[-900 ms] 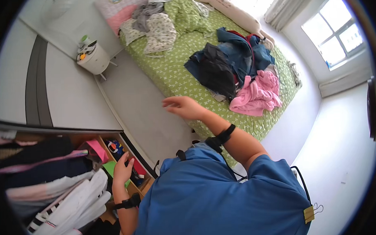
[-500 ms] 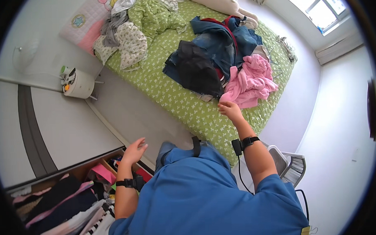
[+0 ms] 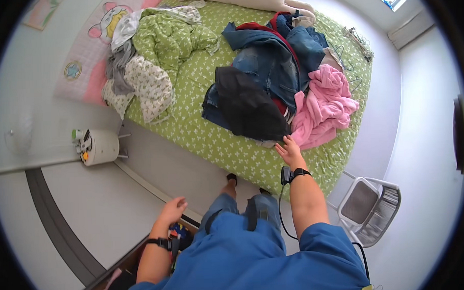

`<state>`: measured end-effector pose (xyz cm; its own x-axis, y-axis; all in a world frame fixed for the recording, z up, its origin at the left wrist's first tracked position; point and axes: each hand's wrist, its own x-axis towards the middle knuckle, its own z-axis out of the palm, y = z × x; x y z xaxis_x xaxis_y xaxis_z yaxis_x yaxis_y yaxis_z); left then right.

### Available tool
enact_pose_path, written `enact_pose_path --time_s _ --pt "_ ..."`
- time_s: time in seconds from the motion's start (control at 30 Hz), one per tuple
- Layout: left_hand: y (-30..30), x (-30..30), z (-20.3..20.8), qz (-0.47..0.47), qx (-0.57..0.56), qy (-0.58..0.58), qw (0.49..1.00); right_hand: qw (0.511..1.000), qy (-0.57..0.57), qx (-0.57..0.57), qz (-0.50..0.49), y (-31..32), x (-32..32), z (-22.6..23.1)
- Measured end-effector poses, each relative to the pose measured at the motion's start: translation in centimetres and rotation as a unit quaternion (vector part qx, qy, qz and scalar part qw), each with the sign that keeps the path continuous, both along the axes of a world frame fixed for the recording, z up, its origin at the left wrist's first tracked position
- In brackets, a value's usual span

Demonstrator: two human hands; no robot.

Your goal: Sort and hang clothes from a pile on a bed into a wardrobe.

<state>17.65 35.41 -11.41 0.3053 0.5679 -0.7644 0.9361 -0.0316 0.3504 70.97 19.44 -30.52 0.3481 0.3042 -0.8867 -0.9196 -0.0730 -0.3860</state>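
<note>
My right hand reaches to the near edge of the clothes pile, fingers apart and holding nothing. Its fingertips are at the lower corner of a black garment, beside a fluffy pink garment; whether they touch either cloth I cannot tell. Behind the black garment lie blue denim clothes with a red strip among them. Over the drawer's end, at the left of my legs, my left hand hangs empty with its fingers loosely bent. Both wrists wear black straps with small devices.
The pile rests on a bed with a green patterned sheet. Bunched bedding lies at its far left. A small white bedside table stands left, a chair right. An open drawer of clothes is at lower left.
My body has turned and leaned toward the bed. My right hand has come up against the pile's near edge, its fingers spreading. Less of the drawer shows, and my feet now appear.
</note>
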Motion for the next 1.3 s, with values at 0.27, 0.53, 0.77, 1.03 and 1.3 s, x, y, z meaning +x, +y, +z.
enact_pose_path --time_s 0.27,0.53,0.77,1.03,1.3 --pt "7.0 -1.7 -1.1 -0.069 -0.021 0.079 0.994 0.965 -0.192 -0.12 -0.13 5.6 1.1 -3.9" --pt "13.1 17.1 2.3 0.037 -0.181 -0.285 0.94 0.624 -0.594 0.128 0.492 8.2 -7.5 27.9" --pt "8.9 30.7 6.5 0.107 -0.53 -0.349 0.765 0.518 -0.67 0.131 0.516 4.7 -10.3 36.0" --pt "2.5 32.6 9.2 0.049 -0.595 -0.385 0.703 0.588 -0.634 0.182 0.468 -0.1 -9.2 38.2" --pt "3.1 34.6 15.0 0.021 -0.325 -0.45 0.832 0.566 -0.627 0.265 0.465 -1.9 -5.1 39.6"
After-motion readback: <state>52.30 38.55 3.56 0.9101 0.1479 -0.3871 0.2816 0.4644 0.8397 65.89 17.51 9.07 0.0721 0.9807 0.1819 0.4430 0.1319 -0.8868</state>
